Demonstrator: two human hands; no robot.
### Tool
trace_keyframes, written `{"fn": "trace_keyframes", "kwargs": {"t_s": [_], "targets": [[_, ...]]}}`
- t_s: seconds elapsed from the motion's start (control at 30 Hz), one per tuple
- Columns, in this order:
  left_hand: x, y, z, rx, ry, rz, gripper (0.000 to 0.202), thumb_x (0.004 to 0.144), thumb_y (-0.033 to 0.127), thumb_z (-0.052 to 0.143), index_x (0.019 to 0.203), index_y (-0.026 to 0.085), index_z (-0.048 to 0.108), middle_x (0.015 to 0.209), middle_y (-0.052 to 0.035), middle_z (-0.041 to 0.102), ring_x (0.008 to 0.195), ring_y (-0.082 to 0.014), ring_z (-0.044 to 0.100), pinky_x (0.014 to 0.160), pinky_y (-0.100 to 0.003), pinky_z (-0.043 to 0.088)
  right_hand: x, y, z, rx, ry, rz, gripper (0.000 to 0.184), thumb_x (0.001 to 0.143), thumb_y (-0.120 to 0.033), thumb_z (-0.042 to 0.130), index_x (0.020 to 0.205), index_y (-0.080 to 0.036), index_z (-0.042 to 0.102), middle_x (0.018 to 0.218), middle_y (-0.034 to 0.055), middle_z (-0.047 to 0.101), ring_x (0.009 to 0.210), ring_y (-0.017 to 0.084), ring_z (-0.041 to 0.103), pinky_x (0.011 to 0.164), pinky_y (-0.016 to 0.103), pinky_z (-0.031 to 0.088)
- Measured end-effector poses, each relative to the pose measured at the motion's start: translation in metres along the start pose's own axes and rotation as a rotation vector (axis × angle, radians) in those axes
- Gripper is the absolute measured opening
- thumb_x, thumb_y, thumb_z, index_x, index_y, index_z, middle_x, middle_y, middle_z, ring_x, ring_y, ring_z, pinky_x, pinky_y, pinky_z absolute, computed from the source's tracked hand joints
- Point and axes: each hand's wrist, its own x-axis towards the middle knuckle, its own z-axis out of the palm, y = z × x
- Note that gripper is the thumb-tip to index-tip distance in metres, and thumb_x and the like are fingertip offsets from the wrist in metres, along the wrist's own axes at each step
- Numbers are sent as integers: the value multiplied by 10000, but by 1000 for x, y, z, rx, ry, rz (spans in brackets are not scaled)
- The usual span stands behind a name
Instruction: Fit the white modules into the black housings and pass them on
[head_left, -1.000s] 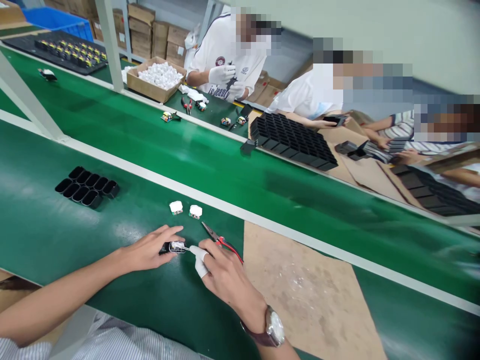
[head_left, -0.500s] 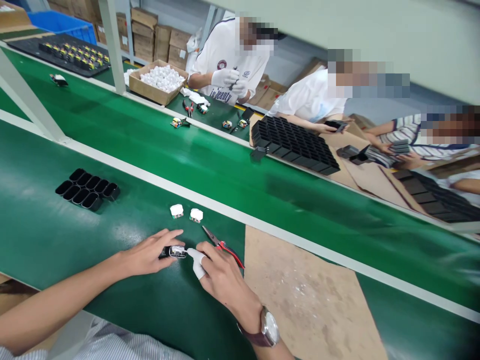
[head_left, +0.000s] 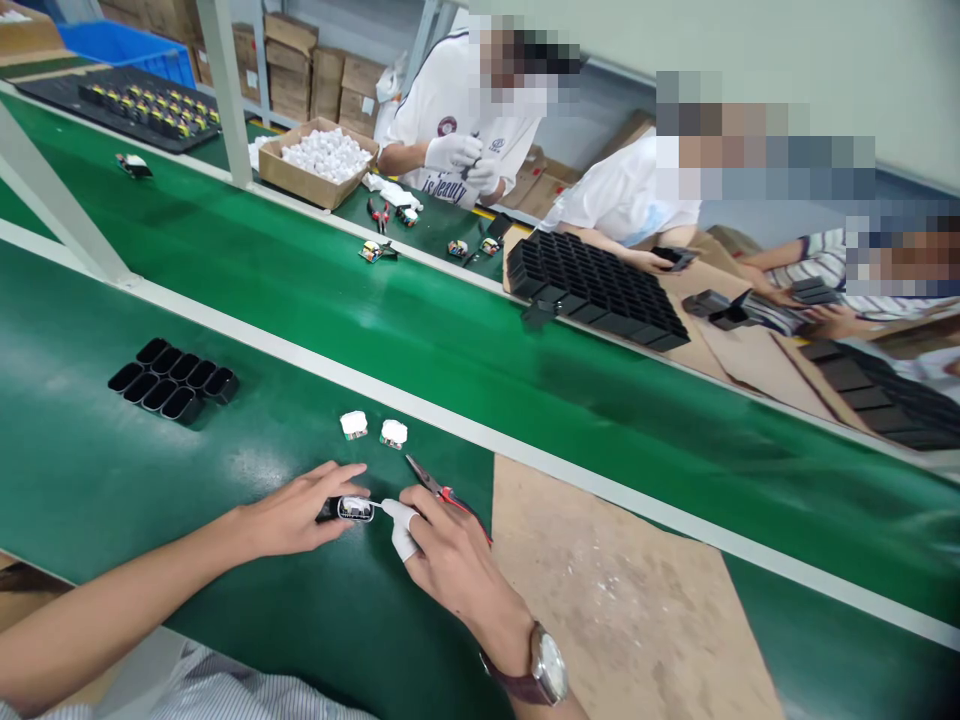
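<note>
The held case looks plastic, the green tabletop glossy.

At the green bench, my left hand grips a black case as my right hand, wearing white finger covers, holds a slim tool at its open end, near red-handled pliers.
</note>
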Motion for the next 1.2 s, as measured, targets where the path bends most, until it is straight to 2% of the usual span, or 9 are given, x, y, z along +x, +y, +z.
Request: {"fn": "trace_keyframes", "kwargs": {"t_s": [0.33, 0.63, 0.93, 1.2], "targets": [[1, 2, -2, -8, -5, -20, 755, 1019, 267, 593, 1650, 345, 188, 1473, -26, 657, 1427, -286, 502, 1152, -480, 462, -1, 5, -4, 59, 30, 14, 197, 981, -79, 494, 935, -194, 647, 1037, 72, 681, 750, 170, 633, 667, 332, 501], [0, -2, 0, 2, 2, 9, 769, 1020, 262, 597, 1653, 348, 168, 1480, -23, 652, 1408, -277, 517, 1162, -485, 457, 0, 6, 0, 7, 14, -11, 215, 924, -47, 492, 817, -190, 613, 1031, 69, 680, 738, 177, 626, 660, 352, 497], [0, -1, 0, 14, 10, -1, 749, 1019, 272, 596, 1650, 336, 198, 1467, -31, 662, 1432, -280, 508, 1163, -483, 459, 2, 5, 1, -4, -9, -8, 213, 895, -37, 506, 800, -199, 608, 1045, 69, 670, 735, 175, 621, 662, 352, 491], [0, 0, -1, 4, 4, -4, 744, 1028, 274, 584, 1652, 351, 187, 1460, -16, 666, 1409, -277, 519, 1159, -476, 462, 12, 0, 6, 29, -9, -53, 213, 940, -52, 505, 822, -194, 612, 1013, 68, 655, 723, 166, 587, 610, 323, 447]]}}
